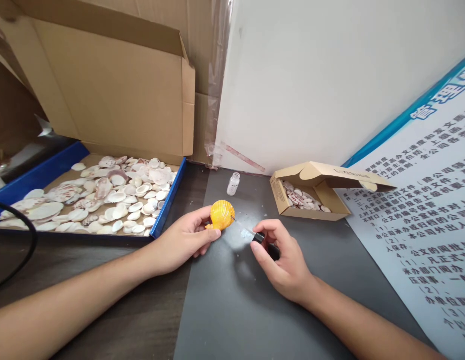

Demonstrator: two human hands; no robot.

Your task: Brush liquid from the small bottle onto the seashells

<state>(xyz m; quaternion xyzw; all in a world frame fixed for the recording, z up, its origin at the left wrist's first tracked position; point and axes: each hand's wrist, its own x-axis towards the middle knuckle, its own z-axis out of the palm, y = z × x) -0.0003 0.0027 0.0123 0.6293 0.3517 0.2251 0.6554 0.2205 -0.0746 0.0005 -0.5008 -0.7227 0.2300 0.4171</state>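
Observation:
Between thumb and fingers, my left hand (pixel 193 232) pinches an orange-yellow scallop shell (pixel 222 215), its ribbed outer face turned up. My right hand (pixel 283 257) grips the black cap of a brush applicator (pixel 259 237). From that cap a thin clear stem runs left, and its dark tip touches or nearly touches the shell's right edge. A small clear glass bottle (pixel 233 184) with a white label stands uncapped on the dark grey mat (pixel 217 310), just behind the shell. Whitish smears mark the mat beneath the brush.
A large blue-edged cardboard box (pixel 167 200) at the left holds many pale shells (pixel 116 197), its lid raised. At the right, a small cardboard box (pixel 311 215) contains several shells. A printed poster (pixel 416 240) leans beyond it; a black cable (pixel 32 235) curves at far left.

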